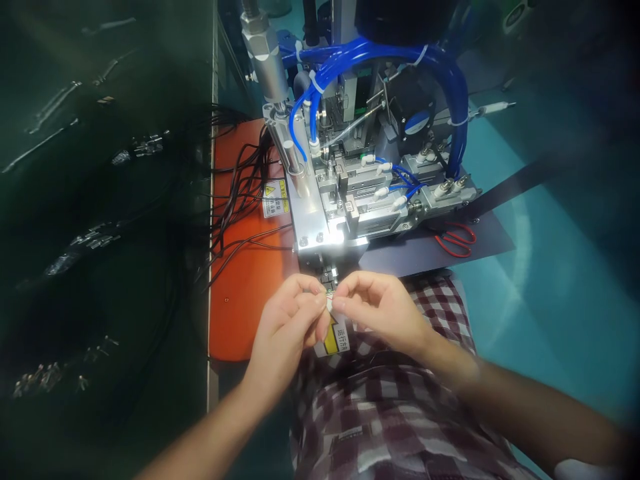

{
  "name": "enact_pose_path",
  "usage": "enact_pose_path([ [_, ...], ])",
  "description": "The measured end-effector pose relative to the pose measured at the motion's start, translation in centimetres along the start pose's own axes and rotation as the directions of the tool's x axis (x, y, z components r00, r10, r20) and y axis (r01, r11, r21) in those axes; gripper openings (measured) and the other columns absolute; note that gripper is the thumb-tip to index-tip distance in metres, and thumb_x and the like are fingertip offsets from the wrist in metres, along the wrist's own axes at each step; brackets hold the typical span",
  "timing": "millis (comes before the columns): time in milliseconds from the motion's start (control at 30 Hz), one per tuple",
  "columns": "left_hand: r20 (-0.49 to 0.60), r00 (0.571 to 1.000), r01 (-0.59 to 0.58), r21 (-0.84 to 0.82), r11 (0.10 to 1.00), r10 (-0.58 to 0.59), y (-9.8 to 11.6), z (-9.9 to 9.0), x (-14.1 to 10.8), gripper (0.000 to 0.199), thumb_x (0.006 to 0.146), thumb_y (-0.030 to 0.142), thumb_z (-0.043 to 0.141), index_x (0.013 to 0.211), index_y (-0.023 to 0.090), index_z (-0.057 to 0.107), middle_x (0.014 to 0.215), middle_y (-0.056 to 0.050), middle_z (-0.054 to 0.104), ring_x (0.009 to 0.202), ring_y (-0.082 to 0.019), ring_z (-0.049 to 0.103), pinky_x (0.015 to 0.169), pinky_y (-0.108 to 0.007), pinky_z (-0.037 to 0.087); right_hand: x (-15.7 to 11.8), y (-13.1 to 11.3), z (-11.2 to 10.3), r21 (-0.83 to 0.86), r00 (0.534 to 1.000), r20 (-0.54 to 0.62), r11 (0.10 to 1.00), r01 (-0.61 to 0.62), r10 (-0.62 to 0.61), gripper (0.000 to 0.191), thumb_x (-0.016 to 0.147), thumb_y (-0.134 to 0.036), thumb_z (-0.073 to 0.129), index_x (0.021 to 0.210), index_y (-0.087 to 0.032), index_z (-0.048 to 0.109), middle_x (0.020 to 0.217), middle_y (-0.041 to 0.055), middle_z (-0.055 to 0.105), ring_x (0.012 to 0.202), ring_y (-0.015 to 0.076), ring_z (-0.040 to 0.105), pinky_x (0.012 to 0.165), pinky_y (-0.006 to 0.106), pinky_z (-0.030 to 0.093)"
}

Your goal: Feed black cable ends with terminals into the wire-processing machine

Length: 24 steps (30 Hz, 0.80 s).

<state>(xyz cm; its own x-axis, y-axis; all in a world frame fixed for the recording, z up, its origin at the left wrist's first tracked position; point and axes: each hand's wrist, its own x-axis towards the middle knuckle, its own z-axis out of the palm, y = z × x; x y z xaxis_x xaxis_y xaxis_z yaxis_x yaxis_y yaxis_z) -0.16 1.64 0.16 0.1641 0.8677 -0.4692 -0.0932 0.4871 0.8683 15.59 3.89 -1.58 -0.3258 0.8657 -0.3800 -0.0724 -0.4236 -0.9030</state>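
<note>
Both hands meet in front of a metal machine (320, 207), close to its small front fixture (329, 275). My left hand (293, 317) is closed, thumb and fingers pinched together. My right hand (377, 307) pinches too, its fingertips nearly touching the left ones. Between the fingertips shows a tiny white piece (329, 303), perhaps with thin strands, too small to name. Just below the fingers, a label (331, 341) with a yellow arrow is partly covered by my left hand.
Black cables (240, 193) cross the orange base plate (245, 293) on the left. Thick blue air tubes (455, 87) arch over the machine. Red-handled scissors (456, 240) lie at the right. Small metal parts (47, 380) and bundled leads (90, 243) rest on the dark surface at left.
</note>
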Motion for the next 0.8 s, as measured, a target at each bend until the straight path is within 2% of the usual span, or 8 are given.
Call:
enact_pose_path([
  [133,0.017,1.000,0.020,0.011,1.000,-0.020,0.0,0.0,0.0,0.010,0.091,0.029,0.051,0.087,0.020,0.048,0.051,0.007,0.047,0.046,-0.005,0.029,0.043,-0.018,0.019,0.2,-0.5,-0.7,-0.001,0.997,0.061,0.999,0.038,-0.038,0.018,0.079,-0.030,0.065,0.072,-0.014,0.063,0.054,-0.0047,0.052,0.044,0.0057,0.041,0.042,0.020,0.030],
  [233,0.036,0.999,0.031,0.011,0.999,-0.032,0.0,0.0,0.0,0.010,0.091,0.028,0.051,0.086,0.020,0.048,0.050,0.007,0.047,0.047,-0.005,0.029,0.044,-0.017,0.020,0.6,-0.6,-1.2,0.011,0.992,0.121,1.000,0.021,-0.022,0.017,0.080,-0.028,0.064,0.071,-0.014,0.062,0.050,-0.0062,0.049,0.043,0.0058,0.040,0.040,0.019,0.029],
  [400,0.096,0.994,0.061,-0.005,0.998,-0.060,0.2,-0.1,-0.1,0.010,0.090,0.028,0.053,0.087,0.019,0.048,0.050,0.008,0.046,0.046,-0.005,0.030,0.044,-0.016,0.020,1.2,-0.1,-1.8,0.059,0.955,0.289,0.994,-0.090,0.069,0.017,0.079,-0.030,0.066,0.073,-0.014,0.064,0.057,-0.0044,0.055,0.045,0.0054,0.040,0.041,0.019,0.030],
  [500,0.115,0.991,0.063,0.007,0.998,-0.064,0.2,-0.2,-0.1,0.012,0.091,0.031,0.053,0.088,0.020,0.049,0.049,0.008,0.044,0.045,-0.004,0.030,0.044,-0.016,0.020,1.2,-0.1,-2.0,0.089,0.941,0.322,0.986,-0.138,0.103,0.022,0.079,-0.033,0.065,0.070,-0.013,0.064,0.063,-0.0023,0.059,0.044,0.0048,0.040,0.040,0.019,0.030],
  [633,0.146,0.986,0.073,0.020,0.997,-0.075,0.4,-0.4,0.0,0.012,0.091,0.031,0.053,0.087,0.019,0.050,0.048,0.008,0.044,0.045,-0.004,0.029,0.044,-0.016,0.020,1.0,-0.2,-2.0,0.156,0.933,0.338,0.970,-0.184,0.123,0.022,0.076,-0.032,0.069,0.068,-0.012,0.063,0.059,-0.0031,0.057,0.042,0.0040,0.039,0.040,0.019,0.027],
  [800,0.243,0.964,0.106,0.006,0.994,-0.104,0.8,-0.7,0.0,0.011,0.089,0.028,0.054,0.085,0.019,0.050,0.046,0.008,0.043,0.043,-0.004,0.028,0.042,-0.015,0.017,1.0,0.0,-2.4,0.228,0.885,0.440,0.935,-0.272,0.151,0.018,0.075,-0.028,0.070,0.071,-0.011,0.065,0.059,-0.0022,0.059,0.043,0.0032,0.038,0.041,0.019,0.021],
])
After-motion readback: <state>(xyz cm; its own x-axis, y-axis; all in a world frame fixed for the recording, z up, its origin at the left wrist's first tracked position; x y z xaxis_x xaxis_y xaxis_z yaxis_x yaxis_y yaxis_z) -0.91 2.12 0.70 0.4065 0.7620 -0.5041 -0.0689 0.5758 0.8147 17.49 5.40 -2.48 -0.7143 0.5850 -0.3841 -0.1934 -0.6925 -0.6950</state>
